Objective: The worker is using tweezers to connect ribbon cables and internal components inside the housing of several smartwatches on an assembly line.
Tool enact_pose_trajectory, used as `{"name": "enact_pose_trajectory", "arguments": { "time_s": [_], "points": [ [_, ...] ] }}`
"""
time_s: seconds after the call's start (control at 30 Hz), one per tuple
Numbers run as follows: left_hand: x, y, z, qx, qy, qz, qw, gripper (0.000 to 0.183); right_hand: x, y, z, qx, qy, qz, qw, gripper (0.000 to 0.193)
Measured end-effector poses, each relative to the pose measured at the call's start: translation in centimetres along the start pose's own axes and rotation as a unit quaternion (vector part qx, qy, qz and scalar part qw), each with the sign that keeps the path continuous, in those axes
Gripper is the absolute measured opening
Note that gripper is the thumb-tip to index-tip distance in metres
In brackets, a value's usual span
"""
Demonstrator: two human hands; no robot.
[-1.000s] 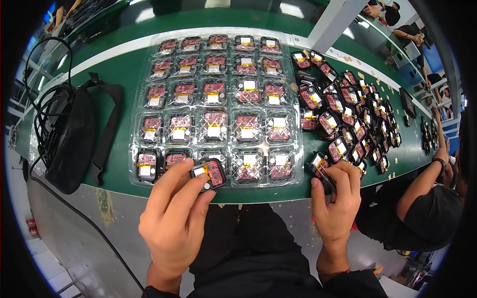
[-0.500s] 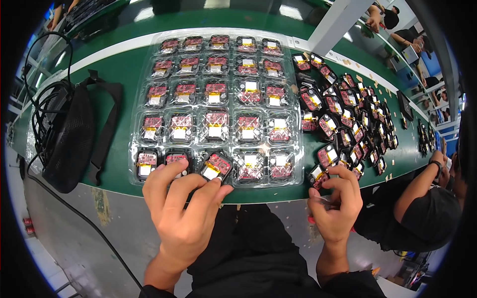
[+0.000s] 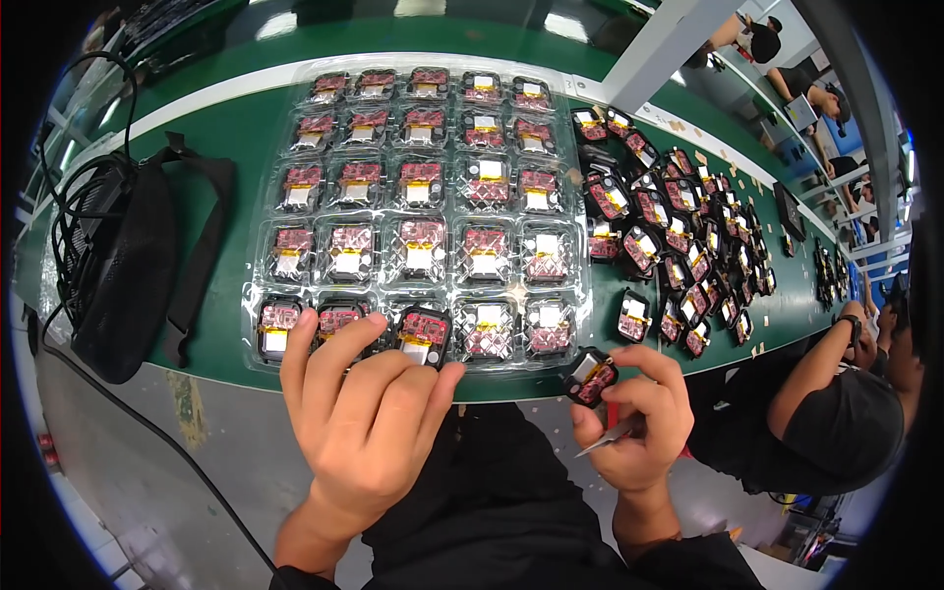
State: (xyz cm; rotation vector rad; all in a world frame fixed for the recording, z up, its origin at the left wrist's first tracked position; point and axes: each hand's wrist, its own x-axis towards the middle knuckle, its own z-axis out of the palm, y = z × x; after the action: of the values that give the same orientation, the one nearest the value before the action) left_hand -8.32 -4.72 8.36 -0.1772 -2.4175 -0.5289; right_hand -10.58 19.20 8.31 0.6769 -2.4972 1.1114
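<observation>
A clear plastic tray (image 3: pixel 582 295) holds rows of small black device housings with red circuit boards, white blocks and yellow strips. Over its front row my left hand (image 3: pixel 369 428) is spread open, fingertips at the second and third housings. That third housing (image 3: pixel 425 332) sits slightly tilted at its pocket; fingers partly cover the second housing (image 3: pixel 339 320). My right hand (image 3: pixel 644 423) pinches one device housing (image 3: pixel 590 378), tilted, just off the tray's front right corner. A pointed metal tool (image 3: pixel 608 439) with a red part also lies in that hand, its rear hidden by the fingers.
Right of the tray, many loose housings (image 3: pixel 678 231) lie heaped on the green table (image 3: pixel 221 359); one single housing (image 3: pixel 633 317) lies nearer me. A black bag (image 3: pixel 128 275) with cables sits at left. Another person (image 3: pixel 816 403) works at right, close to the table edge.
My right hand has moved left from the heap's edge, carrying a housing toward the tray. The third front-row housing has turned straighter in its pocket beneath my left hand.
</observation>
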Motion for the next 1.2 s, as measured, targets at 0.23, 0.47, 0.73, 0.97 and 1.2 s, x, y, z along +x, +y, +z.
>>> {"name": "enact_pose_trajectory", "arguments": {
  "time_s": [0.23, 0.47, 0.73, 0.97, 1.2],
  "points": [
    [0.4, 0.3, -0.3, 0.015, -0.033, -0.02, 0.999, 0.022, 0.2, -1.6, 0.6, 0.028, -0.035, 0.0, 0.999, 0.034],
    [-1.9, 1.4, -1.8, -0.408, -0.089, -0.103, 0.903, 0.058, 0.0, -1.8, 2.0, 0.237, -0.07, -0.005, 0.969, 0.041],
    [-6.0, 2.1, 0.0, -0.713, -0.086, -0.282, 0.636, 0.062, -0.4, -3.1, 2.5, 0.373, -0.168, 0.121, 0.905, 0.043],
    [-7.3, 2.2, 0.6, -0.719, -0.046, -0.3, 0.626, 0.066, -0.4, -1.9, 3.1, 0.077, -0.116, -0.131, 0.982, 0.04],
    [-7.2, 2.3, 0.4, -0.728, -0.043, -0.29, 0.62, 0.067, -0.4, -2.8, 2.6, -0.017, -0.095, -0.167, 0.981, 0.029]
  ]
}}
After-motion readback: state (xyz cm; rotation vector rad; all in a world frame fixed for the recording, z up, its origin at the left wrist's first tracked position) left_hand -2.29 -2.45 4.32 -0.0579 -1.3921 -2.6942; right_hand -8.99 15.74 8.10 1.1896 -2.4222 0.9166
